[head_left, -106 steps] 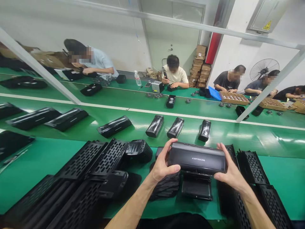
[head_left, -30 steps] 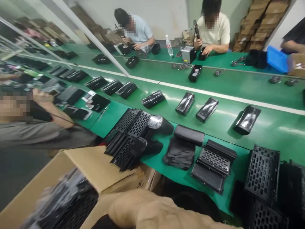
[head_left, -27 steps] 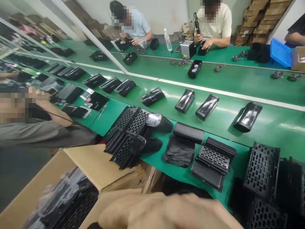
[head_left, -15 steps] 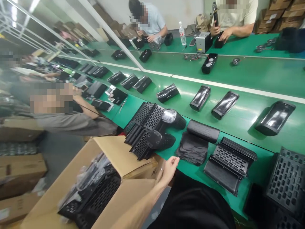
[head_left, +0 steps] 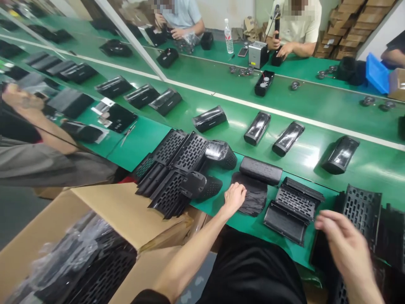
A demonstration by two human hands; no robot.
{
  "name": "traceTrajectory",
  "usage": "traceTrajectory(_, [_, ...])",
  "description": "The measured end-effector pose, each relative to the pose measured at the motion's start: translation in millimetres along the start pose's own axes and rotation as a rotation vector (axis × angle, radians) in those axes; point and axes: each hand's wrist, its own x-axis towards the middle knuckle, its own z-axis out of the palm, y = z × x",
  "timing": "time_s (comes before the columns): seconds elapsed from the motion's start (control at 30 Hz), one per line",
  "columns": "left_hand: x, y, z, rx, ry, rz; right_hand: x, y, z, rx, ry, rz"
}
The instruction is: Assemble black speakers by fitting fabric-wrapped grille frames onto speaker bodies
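Left hand point(head_left: 234, 197): in my head view, curled over the stack of thin black sheets point(head_left: 255, 200) – I can't tell whether it grips any.
Right hand point(head_left: 349, 245): blurred, fingers bent, near the black slotted plastic panel point(head_left: 361, 207) – its grip is unclear to me.
Green worktop point(head_left: 147, 136): carries stack and panel, plus a long black rounded piece point(head_left: 261, 170).

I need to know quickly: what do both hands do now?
Left hand: fingers curled at the black sheets; whether it grips one cannot be told.
Right hand: partly open, holding nothing visible.
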Motion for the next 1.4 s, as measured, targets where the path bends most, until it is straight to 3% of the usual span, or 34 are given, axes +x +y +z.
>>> traceTrajectory(0.13, [4,-6,6.1,0.052,0.033,0.022,13,28,85,0.089,-0.174,0.152])
traceTrajectory(0.23, [9,-8,6.9,0.050,0.042,0.076,8,43,117,0.140,-0.223,0.228])
traceTrajectory(0.37, [-8,-9,-6.1,-0.004,0.059,0.206,3,55,119,0.140,-0.228,0.274])
traceTrajectory(0.57, [-43,-13,-22.7,-0.291,0.181,0.568,19,67,136,0.151,-0.164,0.285])
traceTrajectory(0.63, [-37,-14,-17.6,-0.228,0.180,0.535,24,70,148,0.155,-0.185,0.287])
traceTrajectory(0.7, [-22,-15,-7.2,-0.093,0.168,0.413,25,71,157,0.154,-0.228,0.292])
traceTrajectory(0.8, [1,-17,9.6,0.029,0.119,0.311,21,73,160,0.146,-0.292,0.308])
traceTrajectory(1.03, [-2,-29,16.3,0.036,0.081,0.414,16,83,144,0.123,-0.271,0.345])
traceTrajectory(1.4, [0,-35,21.2,0.032,0.130,0.480,23,80,146,0.103,-0.292,0.366])
